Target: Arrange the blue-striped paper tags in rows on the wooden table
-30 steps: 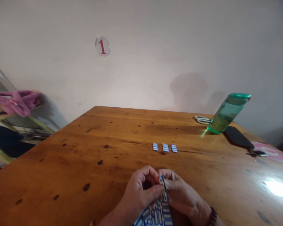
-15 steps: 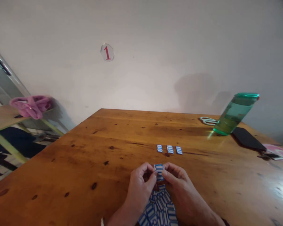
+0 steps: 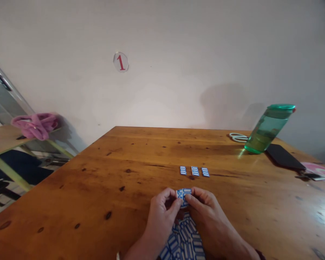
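Observation:
Both hands meet over the near middle of the table. My left hand (image 3: 162, 213) pinches the left side of some small blue-and-white printed cards (image 3: 186, 191). Thumb and fingers of my right hand (image 3: 209, 213) grip their right side. The cards show as two patterned faces next to each other; how many are stacked there I cannot tell. Below them, between my wrists, lies a heap of similar loose cards (image 3: 185, 236), partly hidden by my hands. Beyond my fingers, three small sets sit in a row: a left set (image 3: 182, 170), a middle set (image 3: 195, 170) and a right set (image 3: 205, 172).
A green water bottle (image 3: 269, 128) stands at the far right of the wooden table (image 3: 97, 184), by a coiled white cable (image 3: 238, 137). Near it lie a black flat object (image 3: 284, 157) and a pink round mat (image 3: 318, 171). Pink cloth (image 3: 35, 125) rests on another table at left.
The held cards have spread sideways, from one narrow face to two faces side by side. My right fingertips have shifted slightly right; the heap and the three sets look the same.

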Tool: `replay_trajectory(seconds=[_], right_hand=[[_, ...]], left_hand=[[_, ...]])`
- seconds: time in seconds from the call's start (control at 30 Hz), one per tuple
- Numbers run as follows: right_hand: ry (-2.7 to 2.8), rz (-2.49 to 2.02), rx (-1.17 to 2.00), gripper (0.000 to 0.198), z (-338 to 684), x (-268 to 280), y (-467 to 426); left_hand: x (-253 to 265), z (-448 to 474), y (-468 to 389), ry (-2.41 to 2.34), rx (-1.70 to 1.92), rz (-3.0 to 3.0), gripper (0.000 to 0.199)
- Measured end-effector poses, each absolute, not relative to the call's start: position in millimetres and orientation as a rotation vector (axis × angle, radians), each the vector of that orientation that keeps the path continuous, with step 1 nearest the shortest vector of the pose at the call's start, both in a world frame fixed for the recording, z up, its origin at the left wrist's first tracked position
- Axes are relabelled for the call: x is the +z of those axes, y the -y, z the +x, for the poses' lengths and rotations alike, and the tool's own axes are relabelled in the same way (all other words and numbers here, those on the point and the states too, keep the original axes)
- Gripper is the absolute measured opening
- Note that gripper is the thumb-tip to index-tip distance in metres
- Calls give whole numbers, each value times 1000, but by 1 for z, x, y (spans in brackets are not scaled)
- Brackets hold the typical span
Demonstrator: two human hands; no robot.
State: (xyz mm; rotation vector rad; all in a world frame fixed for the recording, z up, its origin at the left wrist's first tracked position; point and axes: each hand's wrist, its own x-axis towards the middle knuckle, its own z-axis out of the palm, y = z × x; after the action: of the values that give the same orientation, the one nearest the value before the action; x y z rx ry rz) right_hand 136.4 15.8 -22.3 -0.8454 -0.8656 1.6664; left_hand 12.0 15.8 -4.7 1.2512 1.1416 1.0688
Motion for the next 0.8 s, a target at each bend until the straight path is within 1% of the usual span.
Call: replay_trajectory(seconds=[0.13, 0.4, 0.57, 0.8], right_hand=[[838, -766, 1680, 8, 135, -22, -16], [878, -784, 1665, 12, 141, -19, -18], [817, -825, 1660, 12, 139, -22, -16], [772, -751, 1676, 9, 134, -22, -15]], left_hand=[[-8, 12, -15, -1178, 1142, 1313, 20], [-3, 13, -14, -1073, 1046, 1204, 23], [-3, 13, -14, -1132, 1079, 1231, 22], [-3, 12, -13, -1135, 1126, 1216, 23]])
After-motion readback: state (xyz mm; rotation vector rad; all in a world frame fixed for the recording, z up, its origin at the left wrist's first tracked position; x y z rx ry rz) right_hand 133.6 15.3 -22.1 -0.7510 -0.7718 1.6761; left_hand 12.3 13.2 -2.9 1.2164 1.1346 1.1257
